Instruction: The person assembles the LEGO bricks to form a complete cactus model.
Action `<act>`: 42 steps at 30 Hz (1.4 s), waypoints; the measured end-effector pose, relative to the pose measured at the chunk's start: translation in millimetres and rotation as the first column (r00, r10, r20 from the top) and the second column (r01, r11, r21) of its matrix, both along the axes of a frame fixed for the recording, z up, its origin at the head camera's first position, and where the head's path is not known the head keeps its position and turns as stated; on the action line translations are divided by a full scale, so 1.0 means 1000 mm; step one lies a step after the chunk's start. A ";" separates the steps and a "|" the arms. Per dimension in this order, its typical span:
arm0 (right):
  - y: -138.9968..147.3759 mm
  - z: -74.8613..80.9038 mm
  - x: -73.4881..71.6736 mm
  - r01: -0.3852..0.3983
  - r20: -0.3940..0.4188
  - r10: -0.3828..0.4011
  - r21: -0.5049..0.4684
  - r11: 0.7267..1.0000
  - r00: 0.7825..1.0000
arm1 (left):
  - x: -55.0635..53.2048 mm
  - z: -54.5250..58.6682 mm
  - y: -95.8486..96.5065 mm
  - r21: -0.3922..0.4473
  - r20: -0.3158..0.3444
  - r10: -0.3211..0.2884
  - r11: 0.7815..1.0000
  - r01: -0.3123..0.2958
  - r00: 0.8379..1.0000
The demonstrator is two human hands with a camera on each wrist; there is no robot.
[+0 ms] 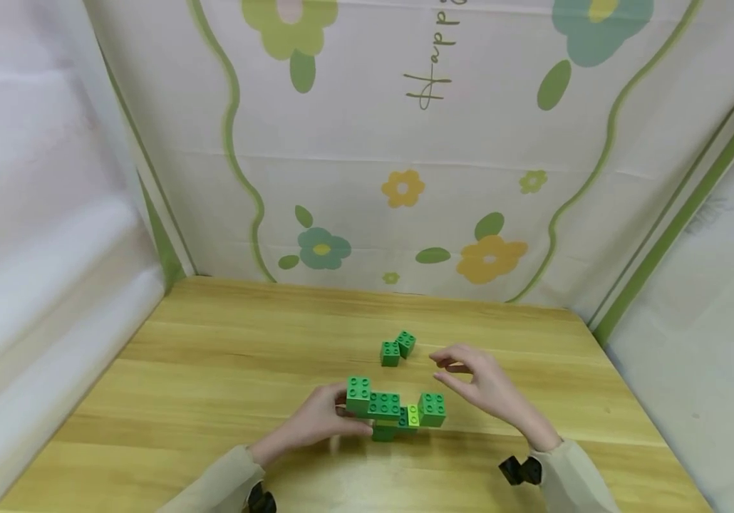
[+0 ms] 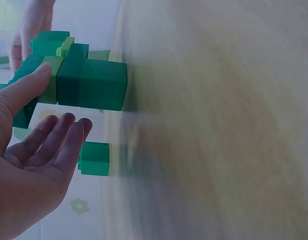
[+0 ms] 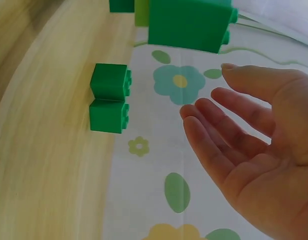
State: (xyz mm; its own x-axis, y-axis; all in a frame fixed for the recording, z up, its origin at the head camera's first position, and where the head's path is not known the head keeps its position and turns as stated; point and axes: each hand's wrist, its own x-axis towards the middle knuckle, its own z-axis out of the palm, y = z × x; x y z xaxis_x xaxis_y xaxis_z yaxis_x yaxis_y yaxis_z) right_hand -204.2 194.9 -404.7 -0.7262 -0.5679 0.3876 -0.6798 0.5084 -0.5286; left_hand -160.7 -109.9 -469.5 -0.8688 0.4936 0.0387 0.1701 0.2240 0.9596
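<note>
A built-up figure of toy building blocks (image 1: 384,405), in several greens, stands near the middle of the wooden table. My left hand (image 1: 323,417) grips its left side. The thumb lies along the near face, on a light green block (image 2: 51,80) in the left wrist view; the other fingers reach toward the far side, partly hidden in the head view. To the right of the figure, my right hand (image 1: 479,381) hovers with relaxed, slightly bent fingers and nothing in them. Two loose green blocks (image 1: 390,354) sit side by side behind the figure, left of the right hand's fingertips.
The wooden table (image 1: 264,320) runs back to a white cloth (image 1: 354,135) printed with flowers and leaves. White cloth side walls rise at the left (image 1: 40,214) and right (image 1: 713,299).
</note>
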 end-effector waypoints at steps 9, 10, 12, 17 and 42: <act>-0.006 -0.012 -0.031 0.037 0.132 -0.040 0.022 0.999 0.990 | 0.002 0.010 -0.003 0.067 0.068 0.000 0.998 -0.004 0.998; -0.007 -0.013 -0.034 0.043 0.143 -0.047 0.027 0.999 0.989 | 0.002 0.011 -0.003 0.075 0.074 -0.003 0.997 -0.003 0.997; -0.009 -0.016 -0.040 0.053 0.158 -0.058 0.031 0.998 0.986 | 0.003 0.013 -0.004 0.084 0.080 -0.006 0.996 -0.001 0.997; -0.014 -0.029 -0.057 0.069 0.175 -0.074 0.036 0.997 0.982 | 0.004 0.015 -0.005 0.083 0.085 -0.003 0.997 -0.004 0.996; -0.030 -0.061 -0.097 0.130 0.280 -0.152 0.097 0.987 0.948 | 0.002 0.018 -0.004 0.059 0.044 0.016 0.998 -0.019 0.999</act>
